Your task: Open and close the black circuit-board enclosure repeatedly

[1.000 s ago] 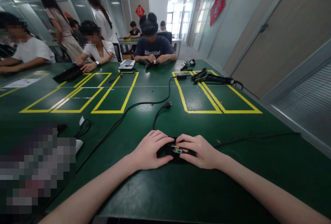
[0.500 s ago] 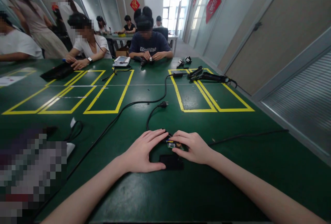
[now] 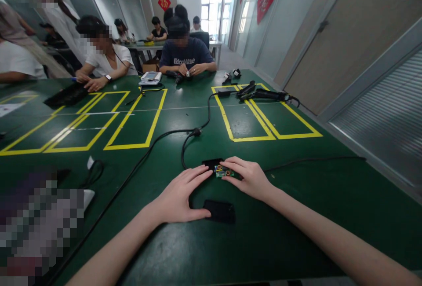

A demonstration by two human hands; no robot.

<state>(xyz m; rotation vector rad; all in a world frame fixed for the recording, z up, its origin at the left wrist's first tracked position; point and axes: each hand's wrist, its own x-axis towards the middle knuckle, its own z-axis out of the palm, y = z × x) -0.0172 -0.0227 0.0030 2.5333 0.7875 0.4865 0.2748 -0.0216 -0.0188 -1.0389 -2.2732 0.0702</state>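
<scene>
Between the thumb and fingers of my right hand (image 3: 252, 178) is a small green circuit board (image 3: 220, 172) with copper-coloured coils and a yellow-and-blue part. My left hand (image 3: 176, 194) is open, fingers stretched towards the board's left side. Its thumb tip lies at the left edge of a flat black plastic cover (image 3: 222, 212) on the table. Behind the board sits another black casing piece (image 3: 212, 163), partly hidden by my fingers. A black cord runs from there to a plug (image 3: 197, 132), which rests against a longer cable.
That long black cable (image 3: 145, 160) crosses the green table (image 3: 165, 251). Yellow tape rectangles mark its far half. A black tool-like object (image 3: 263, 94) lies at far right, pixelated items (image 3: 39, 229) at near left. Co-workers sit opposite; one handles a small white part (image 3: 188, 74).
My right hand and the circuit board have moved away from me, farther from the black cover. The plug has shifted left against the long cable. The camera view has turned slightly.
</scene>
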